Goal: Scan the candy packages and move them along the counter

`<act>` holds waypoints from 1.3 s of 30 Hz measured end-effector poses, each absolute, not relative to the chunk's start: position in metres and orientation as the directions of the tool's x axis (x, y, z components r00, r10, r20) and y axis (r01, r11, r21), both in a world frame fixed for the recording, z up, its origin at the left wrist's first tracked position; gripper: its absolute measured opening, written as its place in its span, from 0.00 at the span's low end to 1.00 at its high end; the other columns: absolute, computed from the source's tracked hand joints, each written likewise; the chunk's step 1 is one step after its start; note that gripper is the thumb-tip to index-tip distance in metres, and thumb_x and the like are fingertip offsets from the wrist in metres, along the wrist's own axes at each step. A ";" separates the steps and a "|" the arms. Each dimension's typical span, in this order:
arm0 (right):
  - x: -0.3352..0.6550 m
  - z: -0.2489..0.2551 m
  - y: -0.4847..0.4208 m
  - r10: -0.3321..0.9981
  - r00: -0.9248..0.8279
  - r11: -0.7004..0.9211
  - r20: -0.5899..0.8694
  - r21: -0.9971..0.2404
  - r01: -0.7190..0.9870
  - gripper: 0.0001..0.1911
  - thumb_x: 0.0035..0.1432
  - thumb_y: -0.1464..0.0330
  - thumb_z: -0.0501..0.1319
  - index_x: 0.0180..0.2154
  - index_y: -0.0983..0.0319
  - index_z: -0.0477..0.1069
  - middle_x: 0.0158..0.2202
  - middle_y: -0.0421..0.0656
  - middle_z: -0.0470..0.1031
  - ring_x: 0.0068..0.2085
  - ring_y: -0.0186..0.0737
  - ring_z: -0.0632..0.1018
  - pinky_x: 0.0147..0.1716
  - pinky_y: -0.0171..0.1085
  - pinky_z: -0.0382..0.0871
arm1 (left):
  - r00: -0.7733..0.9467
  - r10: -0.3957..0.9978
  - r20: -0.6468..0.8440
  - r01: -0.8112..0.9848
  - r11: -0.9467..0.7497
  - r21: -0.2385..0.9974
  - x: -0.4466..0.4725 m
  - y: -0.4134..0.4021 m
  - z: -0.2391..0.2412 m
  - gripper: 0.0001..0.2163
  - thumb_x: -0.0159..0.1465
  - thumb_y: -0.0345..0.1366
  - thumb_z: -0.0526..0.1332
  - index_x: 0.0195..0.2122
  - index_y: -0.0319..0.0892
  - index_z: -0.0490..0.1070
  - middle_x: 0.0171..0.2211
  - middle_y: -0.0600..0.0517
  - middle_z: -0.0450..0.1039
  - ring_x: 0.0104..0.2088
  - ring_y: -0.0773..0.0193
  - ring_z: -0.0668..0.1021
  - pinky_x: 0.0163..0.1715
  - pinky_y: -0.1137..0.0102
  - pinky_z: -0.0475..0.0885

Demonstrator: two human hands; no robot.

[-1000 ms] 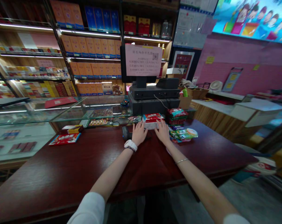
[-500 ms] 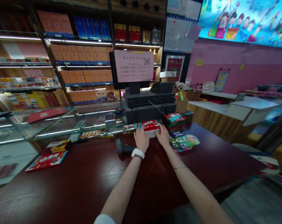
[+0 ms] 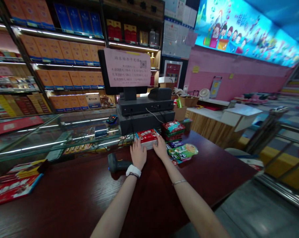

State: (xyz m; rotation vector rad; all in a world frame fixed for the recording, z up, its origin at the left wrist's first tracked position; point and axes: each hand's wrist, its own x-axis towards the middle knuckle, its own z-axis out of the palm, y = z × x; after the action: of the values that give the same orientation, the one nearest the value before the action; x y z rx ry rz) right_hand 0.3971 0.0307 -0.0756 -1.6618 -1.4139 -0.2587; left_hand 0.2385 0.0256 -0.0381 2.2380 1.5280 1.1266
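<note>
Left hand (image 3: 138,154), right hand (image 3: 160,149) still on red packet (image 3: 147,135), fingers (image 3: 136,144) flat, scanner (image 3: 115,163) beside, register (image 3: 144,115) behind

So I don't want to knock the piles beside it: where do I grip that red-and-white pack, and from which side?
Probably its two short ends, from the near side. The red-and-white pack lies flat and wide, the register close behind, stacked packets at its right; the near edge is open. The left hand and right hand rest there.

Dim counter, glaring shelf strips, warped, blurred edges.
</note>
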 end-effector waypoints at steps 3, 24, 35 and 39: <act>0.396 -0.074 0.028 0.665 0.325 0.093 0.672 -0.507 0.857 0.36 0.55 0.71 0.54 0.67 0.60 0.57 0.63 0.52 0.67 0.63 0.52 0.67 0.62 0.54 0.62 | 0.176 0.866 0.469 0.679 -0.452 0.579 0.237 0.027 -0.037 0.25 0.66 0.32 0.53 0.65 0.41 0.60 0.66 0.41 0.64 0.65 0.50 0.67 0.66 0.49 0.58; 0.402 -0.062 0.026 0.667 0.297 0.222 0.683 -0.562 0.797 0.32 0.53 0.72 0.53 0.61 0.63 0.67 0.61 0.51 0.70 0.64 0.48 0.68 0.63 0.52 0.62 | 0.174 0.842 0.511 0.572 -0.509 0.643 0.226 0.043 -0.023 0.23 0.61 0.31 0.58 0.59 0.40 0.67 0.58 0.44 0.72 0.59 0.54 0.73 0.62 0.58 0.65; 0.371 -0.034 0.006 0.545 0.391 0.270 0.741 -0.597 0.755 0.20 0.61 0.69 0.54 0.53 0.62 0.73 0.53 0.52 0.74 0.56 0.48 0.73 0.57 0.48 0.68 | 0.128 0.789 0.601 0.538 -0.565 0.626 0.197 0.027 -0.002 0.12 0.64 0.32 0.61 0.49 0.42 0.75 0.48 0.47 0.79 0.51 0.57 0.78 0.55 0.62 0.71; 0.346 -0.021 -0.001 0.485 0.429 0.338 0.762 -0.615 0.712 0.15 0.61 0.66 0.58 0.48 0.62 0.74 0.50 0.52 0.75 0.55 0.49 0.73 0.58 0.49 0.66 | 0.047 0.754 0.655 0.556 -0.565 0.610 0.177 0.021 0.001 0.07 0.63 0.35 0.65 0.42 0.42 0.77 0.44 0.47 0.80 0.49 0.55 0.79 0.53 0.60 0.71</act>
State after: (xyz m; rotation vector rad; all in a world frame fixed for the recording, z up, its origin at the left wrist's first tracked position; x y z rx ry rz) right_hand 0.3462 -0.0011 -0.0212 -1.3032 -1.2083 -0.2082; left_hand 0.1772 0.0207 0.0010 2.1254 1.3535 1.5345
